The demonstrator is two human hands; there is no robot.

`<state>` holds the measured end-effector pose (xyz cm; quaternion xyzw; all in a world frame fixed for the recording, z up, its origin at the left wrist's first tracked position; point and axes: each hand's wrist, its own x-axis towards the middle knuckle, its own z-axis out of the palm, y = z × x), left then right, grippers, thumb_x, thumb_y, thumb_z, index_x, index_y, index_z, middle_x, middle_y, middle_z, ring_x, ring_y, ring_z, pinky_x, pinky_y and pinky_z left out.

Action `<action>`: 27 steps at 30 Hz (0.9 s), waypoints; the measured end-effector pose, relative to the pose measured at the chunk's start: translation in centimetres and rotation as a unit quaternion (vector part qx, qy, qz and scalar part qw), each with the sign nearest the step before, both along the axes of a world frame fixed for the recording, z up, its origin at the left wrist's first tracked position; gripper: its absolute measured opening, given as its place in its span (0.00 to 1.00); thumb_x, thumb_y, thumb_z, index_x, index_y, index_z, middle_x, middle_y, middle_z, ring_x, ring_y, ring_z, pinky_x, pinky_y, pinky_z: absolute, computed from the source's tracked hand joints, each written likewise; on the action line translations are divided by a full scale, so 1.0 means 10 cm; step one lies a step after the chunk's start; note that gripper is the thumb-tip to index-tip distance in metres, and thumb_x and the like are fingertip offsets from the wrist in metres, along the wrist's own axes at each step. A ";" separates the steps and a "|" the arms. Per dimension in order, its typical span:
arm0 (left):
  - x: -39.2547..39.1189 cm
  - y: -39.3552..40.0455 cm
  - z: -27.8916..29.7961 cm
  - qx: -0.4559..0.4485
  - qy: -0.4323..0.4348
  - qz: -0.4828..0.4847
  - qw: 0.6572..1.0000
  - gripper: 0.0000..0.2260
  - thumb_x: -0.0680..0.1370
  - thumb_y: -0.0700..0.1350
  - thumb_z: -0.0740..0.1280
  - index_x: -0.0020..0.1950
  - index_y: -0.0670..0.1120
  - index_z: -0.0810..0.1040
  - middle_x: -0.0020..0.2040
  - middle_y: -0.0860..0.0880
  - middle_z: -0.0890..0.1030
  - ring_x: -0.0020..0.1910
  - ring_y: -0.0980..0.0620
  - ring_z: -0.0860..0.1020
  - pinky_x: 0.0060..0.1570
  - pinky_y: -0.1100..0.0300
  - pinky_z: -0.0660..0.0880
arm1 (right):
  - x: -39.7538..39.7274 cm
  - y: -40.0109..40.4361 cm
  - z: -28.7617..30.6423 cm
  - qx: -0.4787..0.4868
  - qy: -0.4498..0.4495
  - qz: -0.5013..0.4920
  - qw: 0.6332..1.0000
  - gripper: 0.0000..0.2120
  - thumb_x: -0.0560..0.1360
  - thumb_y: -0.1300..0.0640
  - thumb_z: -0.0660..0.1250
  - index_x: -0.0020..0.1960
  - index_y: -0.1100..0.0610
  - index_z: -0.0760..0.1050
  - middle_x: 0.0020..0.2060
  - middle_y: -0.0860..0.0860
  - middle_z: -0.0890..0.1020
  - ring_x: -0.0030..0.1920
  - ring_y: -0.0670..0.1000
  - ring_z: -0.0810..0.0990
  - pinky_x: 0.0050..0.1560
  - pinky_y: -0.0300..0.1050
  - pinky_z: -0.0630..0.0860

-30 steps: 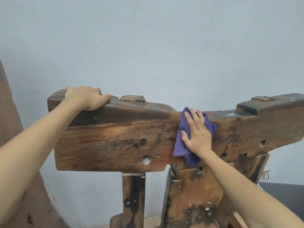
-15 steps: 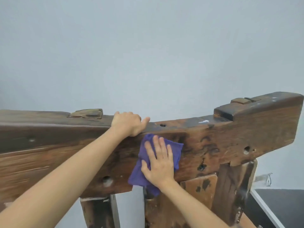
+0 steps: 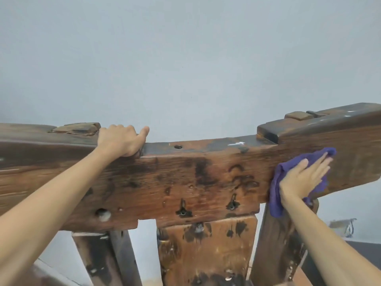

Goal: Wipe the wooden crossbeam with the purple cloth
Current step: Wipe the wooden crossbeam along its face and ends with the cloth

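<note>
Pressing crumpled purple cloth (image 3: 277,195), right hand (image 3: 300,178), stained wooden crossbeam (image 3: 185,182)

Pale grey wall (image 3: 185,58) behind; dark wooden posts (image 3: 206,250) below; dark surface (image 3: 367,252) lower right.

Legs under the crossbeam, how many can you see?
3: left leg, wide middle leg, right leg beneath the purple cloth. More may be hidden behind.
</note>
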<state>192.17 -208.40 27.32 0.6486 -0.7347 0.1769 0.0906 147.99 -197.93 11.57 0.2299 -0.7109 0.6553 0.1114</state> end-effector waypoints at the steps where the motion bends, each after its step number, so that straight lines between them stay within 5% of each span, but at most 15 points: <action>1: -0.01 0.00 -0.01 -0.005 0.001 -0.002 1.000 0.35 0.80 0.65 0.41 0.56 0.43 0.80 0.59 0.38 0.81 0.58 0.38 0.77 0.50 0.46 0.66 | 0.13 -0.04 0.05 -0.002 -0.063 -0.023 0.998 0.27 0.87 0.48 0.48 0.84 0.55 0.50 0.83 0.55 0.52 0.83 0.58 0.51 0.80 0.60 0.53; 5: -0.02 -0.02 -0.01 -0.030 0.006 -0.017 0.999 0.35 0.80 0.66 0.39 0.40 0.44 0.76 0.48 0.40 0.81 0.48 0.39 0.76 0.48 0.46 0.66 | 1.16 -0.21 0.05 0.019 -0.093 -0.025 0.995 0.27 0.87 0.47 0.50 0.83 0.54 0.52 0.83 0.56 0.53 0.83 0.58 0.53 0.78 0.60 0.56; 12: -0.03 -0.03 -0.01 -0.036 0.037 -0.011 0.999 0.34 0.80 0.64 0.39 0.39 0.42 0.75 0.45 0.40 0.80 0.45 0.40 0.74 0.48 0.46 0.66 | 2.83 -0.40 -0.18 -0.042 0.210 0.098 0.972 0.27 0.84 0.45 0.54 0.82 0.48 0.58 0.81 0.53 0.62 0.82 0.58 0.58 0.79 0.61 0.55; 18: 0.04 -0.02 0.00 -0.025 0.058 -0.016 0.998 0.32 0.82 0.61 0.41 0.52 0.43 0.79 0.56 0.37 0.82 0.54 0.38 0.78 0.50 0.46 0.64 | 3.39 -0.42 -0.27 -0.040 0.575 0.276 0.769 0.26 0.80 0.45 0.61 0.78 0.45 0.68 0.79 0.46 0.66 0.80 0.51 0.62 0.75 0.53 0.62; 22: 0.13 -0.04 0.01 -0.017 0.019 -0.046 0.999 0.29 0.81 0.63 0.46 0.49 0.45 0.80 0.56 0.41 0.83 0.54 0.40 0.78 0.47 0.48 0.66 | 2.72 -0.41 -0.27 -0.012 0.749 0.282 0.599 0.23 0.80 0.45 0.64 0.74 0.49 0.74 0.76 0.48 0.72 0.77 0.51 0.68 0.58 0.46 0.72; 24: 0.14 -0.04 0.00 -0.022 0.007 -0.051 0.998 0.29 0.80 0.65 0.48 0.51 0.47 0.81 0.56 0.43 0.83 0.55 0.41 0.79 0.46 0.49 0.67 | 2.23 -0.39 -0.28 0.000 0.778 0.261 0.572 0.24 0.80 0.44 0.64 0.75 0.48 0.73 0.76 0.47 0.72 0.77 0.50 0.68 0.56 0.45 0.71; 27: 0.14 -0.02 0.02 -0.023 0.010 -0.054 0.998 0.29 0.79 0.65 0.48 0.51 0.47 0.81 0.53 0.44 0.83 0.49 0.42 0.78 0.43 0.51 0.67 | 1.38 -0.34 -0.28 -0.001 0.783 0.192 0.592 0.25 0.82 0.41 0.59 0.78 0.46 0.69 0.77 0.47 0.70 0.78 0.51 0.67 0.60 0.49 0.69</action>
